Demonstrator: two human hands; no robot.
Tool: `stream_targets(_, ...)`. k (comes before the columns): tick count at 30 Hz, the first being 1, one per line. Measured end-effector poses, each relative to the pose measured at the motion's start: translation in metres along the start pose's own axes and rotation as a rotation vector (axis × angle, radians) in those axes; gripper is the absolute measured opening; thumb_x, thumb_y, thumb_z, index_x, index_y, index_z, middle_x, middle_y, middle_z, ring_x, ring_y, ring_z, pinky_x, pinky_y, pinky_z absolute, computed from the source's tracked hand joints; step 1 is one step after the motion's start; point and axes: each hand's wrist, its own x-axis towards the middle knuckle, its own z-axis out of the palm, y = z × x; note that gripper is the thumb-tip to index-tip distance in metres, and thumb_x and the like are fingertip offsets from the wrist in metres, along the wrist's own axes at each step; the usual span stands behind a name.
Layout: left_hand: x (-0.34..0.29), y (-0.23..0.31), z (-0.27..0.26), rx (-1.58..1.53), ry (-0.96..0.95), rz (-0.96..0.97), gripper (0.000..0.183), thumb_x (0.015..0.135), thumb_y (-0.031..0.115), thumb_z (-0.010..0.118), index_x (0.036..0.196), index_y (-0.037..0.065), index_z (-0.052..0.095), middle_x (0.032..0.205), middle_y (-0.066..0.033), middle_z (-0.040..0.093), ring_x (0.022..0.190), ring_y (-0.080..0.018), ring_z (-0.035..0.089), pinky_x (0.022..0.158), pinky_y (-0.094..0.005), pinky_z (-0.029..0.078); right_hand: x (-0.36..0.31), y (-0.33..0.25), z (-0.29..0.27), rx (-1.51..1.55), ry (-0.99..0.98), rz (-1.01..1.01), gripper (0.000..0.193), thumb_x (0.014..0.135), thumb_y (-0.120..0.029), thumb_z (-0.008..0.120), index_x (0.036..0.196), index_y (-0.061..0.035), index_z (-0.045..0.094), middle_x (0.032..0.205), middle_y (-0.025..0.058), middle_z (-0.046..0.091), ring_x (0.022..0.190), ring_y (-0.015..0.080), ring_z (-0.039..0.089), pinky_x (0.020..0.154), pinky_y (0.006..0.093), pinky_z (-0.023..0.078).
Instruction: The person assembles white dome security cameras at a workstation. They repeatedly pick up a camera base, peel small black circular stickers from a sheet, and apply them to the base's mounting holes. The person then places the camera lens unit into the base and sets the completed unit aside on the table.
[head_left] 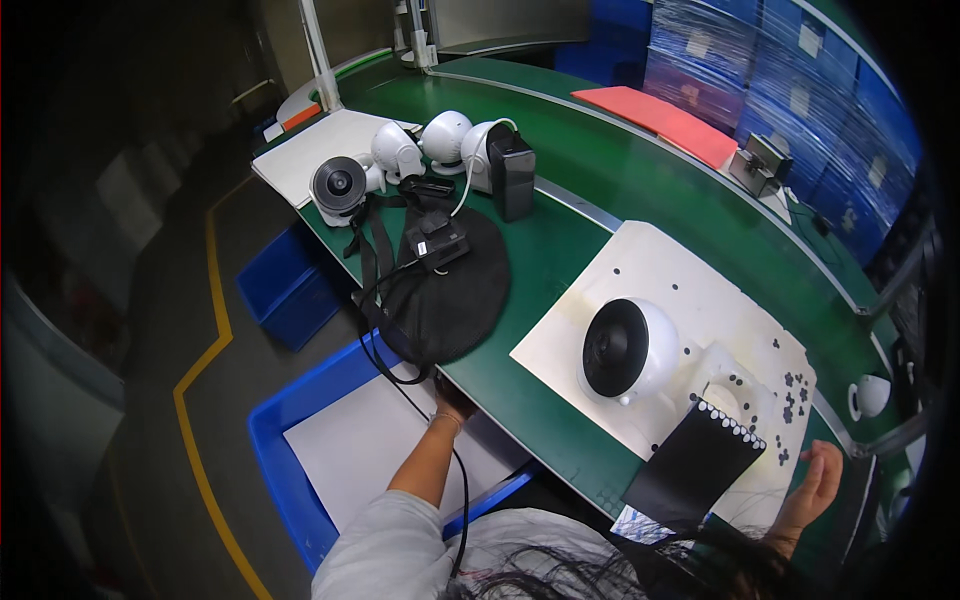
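My left hand (453, 400) reaches to the table's near edge above a blue bin; its fingers are in shadow and mostly hidden. At the right, my right hand (818, 484) is beside the white board (570, 335), fingers loosely bent and apart, with nothing visible in them. On that board rests a round white camera (650, 350) with a black face, tilted to the left. Next to it lies a translucent white moulded part (735, 385), partly covered by a black sheet (695, 460) with white round tabs along one edge. Small black dots (790, 395) are scattered on the board.
Several white cameras (397, 150) stand at the far left, near a black upright box (513, 178). A black round pad (460, 300) carries a small device (437, 240) with cables. The blue bin (265, 430) sits below. A red sheet (660, 120) lies farther back.
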Motion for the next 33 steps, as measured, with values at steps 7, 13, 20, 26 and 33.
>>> stream_targets(7, -0.017, 0.030, -0.076, -0.806, -0.085, -0.314, 0.076, 0.067, 0.033, 0.066, 0.130, 0.013, 0.028, 0.131, -0.0105, 0.033, 0.119, -0.0236, 0.034, 0.093, -0.0432, 0.033, -0.003, -0.003, -0.002, 0.033, 0.059, 0.068, 0.015, 0.083, -0.006, 0.042, 0.084, 0.0039, 0.054, 0.089, 0.0135, 0.051, 0.069, 0.0151, 0.046, 0.063, 0.0251, 0.038)
stream_targets(13, -0.092, 0.043, -0.166, -1.366, -0.007, -0.417, 0.099, 0.057, 0.017, 0.076, 0.133, 0.015, 0.012, 0.123, -0.0125, 0.037, 0.111, -0.0255, 0.041, 0.086, -0.0372, 0.041, 0.004, -0.011, -0.003, 0.036, -0.017, 0.027, 0.015, 0.082, -0.007, 0.044, 0.081, 0.0034, 0.053, 0.086, 0.0125, 0.051, 0.071, 0.0165, 0.047, 0.064, 0.0256, 0.038)
stream_targets(20, -0.140, 0.033, -0.266, -1.547, -0.079, -0.191, 0.109, 0.050, 0.029, 0.080, 0.133, 0.020, 0.010, 0.123, -0.0141, 0.038, 0.111, -0.0320, 0.043, 0.091, -0.0436, 0.040, -0.003, -0.012, -0.009, 0.030, -0.036, 0.006, 0.013, 0.080, -0.007, 0.045, 0.076, 0.0018, 0.053, 0.080, 0.0117, 0.052, 0.076, 0.0204, 0.049, 0.068, 0.0278, 0.039)
stream_targets(26, -0.076, 0.120, -0.346, -1.364, -0.130, 0.144, 0.107, 0.047, 0.030, 0.081, 0.132, 0.012, 0.018, 0.127, -0.0156, 0.034, 0.118, -0.0300, 0.038, 0.095, -0.0426, 0.036, -0.004, -0.019, -0.012, 0.055, -0.010, -0.007, 0.012, 0.080, -0.006, 0.045, 0.078, 0.0020, 0.053, 0.080, 0.0117, 0.052, 0.075, 0.0197, 0.049, 0.066, 0.0274, 0.039)
stream_targets(33, 0.011, 0.217, -0.365, -0.449, -0.181, 0.207, 0.098, 0.058, 0.040, 0.072, 0.132, 0.002, 0.020, 0.128, -0.0218, 0.030, 0.118, -0.0347, 0.036, 0.098, -0.0361, 0.031, -0.004, -0.006, -0.009, 0.111, 0.040, 0.032, 0.013, 0.081, -0.003, 0.043, 0.081, 0.0030, 0.054, 0.084, 0.0130, 0.051, 0.072, 0.0167, 0.048, 0.063, 0.0254, 0.039)
